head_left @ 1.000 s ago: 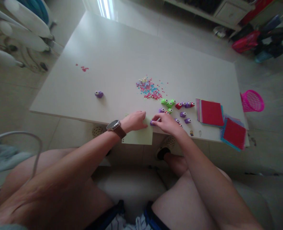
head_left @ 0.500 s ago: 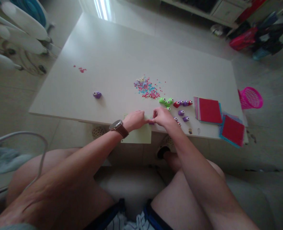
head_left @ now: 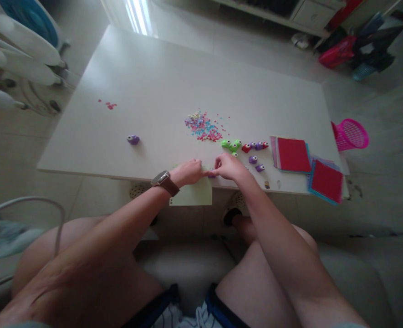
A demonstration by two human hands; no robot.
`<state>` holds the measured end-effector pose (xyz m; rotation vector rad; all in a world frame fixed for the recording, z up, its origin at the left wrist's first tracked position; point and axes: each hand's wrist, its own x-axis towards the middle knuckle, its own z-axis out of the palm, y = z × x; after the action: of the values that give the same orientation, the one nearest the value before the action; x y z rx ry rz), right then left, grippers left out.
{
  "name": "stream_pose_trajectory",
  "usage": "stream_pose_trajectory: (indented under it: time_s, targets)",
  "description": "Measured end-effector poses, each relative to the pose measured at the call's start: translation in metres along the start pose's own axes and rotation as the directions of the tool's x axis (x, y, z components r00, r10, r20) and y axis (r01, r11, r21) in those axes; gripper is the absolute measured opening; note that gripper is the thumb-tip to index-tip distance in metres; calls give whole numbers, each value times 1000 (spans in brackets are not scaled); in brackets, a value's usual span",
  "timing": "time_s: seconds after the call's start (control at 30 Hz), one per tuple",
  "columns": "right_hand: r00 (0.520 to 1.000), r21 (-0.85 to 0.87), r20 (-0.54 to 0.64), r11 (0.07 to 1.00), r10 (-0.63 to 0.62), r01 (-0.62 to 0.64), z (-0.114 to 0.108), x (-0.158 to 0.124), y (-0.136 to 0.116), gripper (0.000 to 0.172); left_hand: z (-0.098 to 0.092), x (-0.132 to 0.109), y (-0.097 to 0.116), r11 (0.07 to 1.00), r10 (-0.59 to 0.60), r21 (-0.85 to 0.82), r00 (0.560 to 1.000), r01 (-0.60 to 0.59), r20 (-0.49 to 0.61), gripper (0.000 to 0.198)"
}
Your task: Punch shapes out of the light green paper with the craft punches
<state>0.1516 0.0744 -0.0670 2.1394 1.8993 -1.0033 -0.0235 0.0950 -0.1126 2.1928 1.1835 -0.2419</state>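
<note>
At the table's near edge, a pale yellow-green sheet of paper (head_left: 191, 196) hangs partly over the side, with small holes at its lower left corner. My left hand (head_left: 189, 171) is closed over the upper part of the sheet, thumb pointing right. A small purple craft paper punch (head_left: 211, 176) sits at the sheet's right edge, mostly hidden under the fingers. Curled around it from the right is my right hand (head_left: 227, 166), its thumb meeting my left thumb there. Just beyond that hand stand green punches (head_left: 234, 145).
Paper confetti (head_left: 204, 126) lies mid-table, pink bits (head_left: 110, 105) far left. A purple punch (head_left: 133, 140) stands alone at left. Red and purple punches (head_left: 255, 146) are at right, beside stacks of coloured paper (head_left: 293, 155) (head_left: 326, 181). A pink basket (head_left: 352, 134) is beyond the table's right edge.
The whole view has shifted slightly, so the table's things appear a little further left. Both hands stay together at the punch and sheet, their grip nearly unchanged.
</note>
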Motion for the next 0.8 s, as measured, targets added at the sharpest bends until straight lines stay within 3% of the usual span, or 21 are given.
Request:
stream_pose_trajectory:
  time_s: [0.2,0.33,0.47,0.8]
  targets:
    - [988,-9,-150,999,-34,33,-11,-9,17,8,-4,-18,7,996,18,91,1000,-19,8,32]
    - [990,-32,-107,996,-92,89,-10,-12,17,19,-3,-41,17,983,62,173,997,-55,-38,30]
    - [980,-68,-90,983,-176,170,-4,-11,14,15,5,-56,25,964,112,250,991,-89,-79,30]
    - [960,-150,-164,968,-227,203,4,-7,18,18,6,-61,33,958,103,277,992,-79,-73,39]
